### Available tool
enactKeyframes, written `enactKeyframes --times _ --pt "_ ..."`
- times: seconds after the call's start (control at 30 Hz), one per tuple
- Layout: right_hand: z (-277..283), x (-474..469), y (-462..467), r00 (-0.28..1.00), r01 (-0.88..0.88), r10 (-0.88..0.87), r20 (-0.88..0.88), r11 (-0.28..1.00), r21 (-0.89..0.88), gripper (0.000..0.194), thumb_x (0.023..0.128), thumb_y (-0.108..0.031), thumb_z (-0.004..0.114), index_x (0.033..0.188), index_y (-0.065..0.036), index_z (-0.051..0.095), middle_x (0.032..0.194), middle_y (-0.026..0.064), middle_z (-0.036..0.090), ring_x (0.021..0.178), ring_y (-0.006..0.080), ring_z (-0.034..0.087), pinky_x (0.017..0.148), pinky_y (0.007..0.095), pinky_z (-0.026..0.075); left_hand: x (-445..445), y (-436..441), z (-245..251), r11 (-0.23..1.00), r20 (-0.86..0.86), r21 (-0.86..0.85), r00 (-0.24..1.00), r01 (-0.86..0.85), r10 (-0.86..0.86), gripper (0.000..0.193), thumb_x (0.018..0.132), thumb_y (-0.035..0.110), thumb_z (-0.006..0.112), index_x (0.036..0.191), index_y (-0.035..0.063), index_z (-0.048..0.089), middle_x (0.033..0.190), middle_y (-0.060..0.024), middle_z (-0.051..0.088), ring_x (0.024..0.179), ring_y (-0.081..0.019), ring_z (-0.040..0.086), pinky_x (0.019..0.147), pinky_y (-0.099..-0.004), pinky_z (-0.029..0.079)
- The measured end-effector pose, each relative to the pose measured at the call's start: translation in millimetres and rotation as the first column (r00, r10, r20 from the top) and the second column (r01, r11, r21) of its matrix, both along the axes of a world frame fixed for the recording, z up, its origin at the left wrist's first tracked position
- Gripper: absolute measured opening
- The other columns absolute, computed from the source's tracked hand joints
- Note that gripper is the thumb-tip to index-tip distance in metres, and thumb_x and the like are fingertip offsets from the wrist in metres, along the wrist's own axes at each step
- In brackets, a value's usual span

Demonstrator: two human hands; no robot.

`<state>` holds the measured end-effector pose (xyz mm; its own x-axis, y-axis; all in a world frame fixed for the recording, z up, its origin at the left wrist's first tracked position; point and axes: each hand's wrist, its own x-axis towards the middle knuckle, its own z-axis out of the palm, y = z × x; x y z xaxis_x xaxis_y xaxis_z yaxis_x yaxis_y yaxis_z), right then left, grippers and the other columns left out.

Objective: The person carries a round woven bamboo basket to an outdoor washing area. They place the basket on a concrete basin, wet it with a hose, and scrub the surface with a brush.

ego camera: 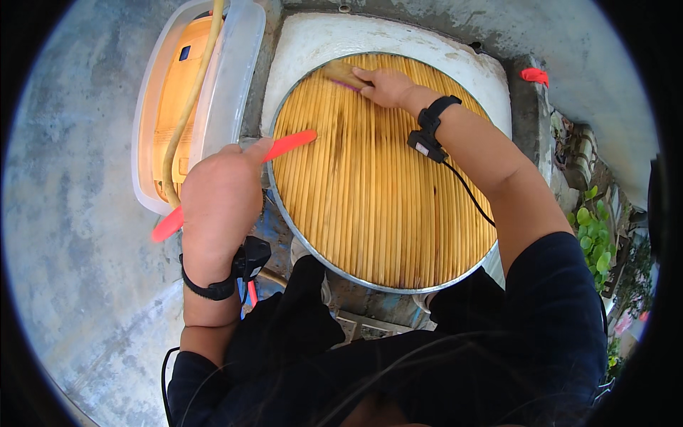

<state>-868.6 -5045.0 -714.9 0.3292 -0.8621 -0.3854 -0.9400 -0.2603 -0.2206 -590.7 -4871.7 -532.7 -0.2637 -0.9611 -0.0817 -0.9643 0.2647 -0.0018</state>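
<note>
A large round bamboo-slat tray (384, 203) with a metal rim lies before me on a white slab. Near its far left edge my right hand (388, 88) grips a brush (344, 74) with a wooden back and a bit of purple along its lower side; its bristles press or hover on the slats, and motion blurs it. At the tray's left rim my left hand (224, 187) is closed around a red stick-like tool (291, 144). One end of it reaches over the slats, the other sticks out to the left of the hand.
Left of the tray stands a translucent plastic tub (227, 80) holding a yellow container (181, 91), with a tan hose (187, 117) across it. A red cloth (533, 76) lies on the concrete ledge at right. Green plants (592, 235) grow further right. My feet are under the tray's near edge.
</note>
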Motion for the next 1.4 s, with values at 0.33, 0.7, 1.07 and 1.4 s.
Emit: enactKeyframes --times 0.33,0.7,1.07,1.4 --pt "4.4 -33.9 1.8 0.999 0.012 -0.009 -0.046 0.998 0.064 0.058 0.101 -0.035 0.053 0.156 -0.025 0.039 0.127 0.0138 0.067 0.113 0.0348 0.065 0.098 0.0446 0.052 -29.5 -17.6 -18.8 0.993 -0.035 -0.084 0.996 0.078 -0.082 0.042 0.082 0.002 0.06 0.121 0.0146 0.071 0.078 -0.0114 0.062 0.068 -0.0319 0.065 0.059 -0.0436 0.051" --pt "-7.7 -66.7 -0.7 0.999 0.009 -0.009 -0.045 1.0 0.004 0.058 0.102 -0.031 0.052 0.156 -0.017 0.038 0.126 0.0152 0.068 0.111 0.0356 0.066 0.097 0.0421 0.053 -54.9 -26.2 -15.7 0.985 -0.081 -0.105 0.986 0.133 -0.142 0.039 0.087 0.004 0.058 0.123 0.0145 0.069 0.075 -0.011 0.058 0.066 -0.032 0.062 0.059 -0.0431 0.049" --pt "0.3 -89.5 30.8 0.995 -0.013 0.001 0.097 0.992 0.125 0.058 0.098 -0.032 0.058 0.153 -0.021 0.043 0.122 0.0197 0.068 0.109 0.0371 0.065 0.094 0.0441 0.051 -72.7 -12.1 4.9 0.949 -0.143 -0.124 0.941 0.291 -0.307 0.042 0.084 0.006 0.06 0.124 0.0136 0.07 0.074 -0.0076 0.055 0.062 -0.0265 0.062 0.054 -0.0388 0.05" --pt "-2.9 -164.3 57.7 0.972 -0.128 0.109 0.206 0.988 0.083 0.06 0.097 -0.03 0.06 0.153 -0.021 0.044 0.117 0.019 0.07 0.108 0.0368 0.066 0.096 0.0425 0.051 -101.8 1.4 -1.5 0.873 -0.189 -0.118 0.852 0.473 -0.488 0.044 0.082 0.009 0.063 0.126 0.0127 0.069 0.071 -0.0049 0.052 0.061 -0.0224 0.059 0.051 -0.0364 0.048"
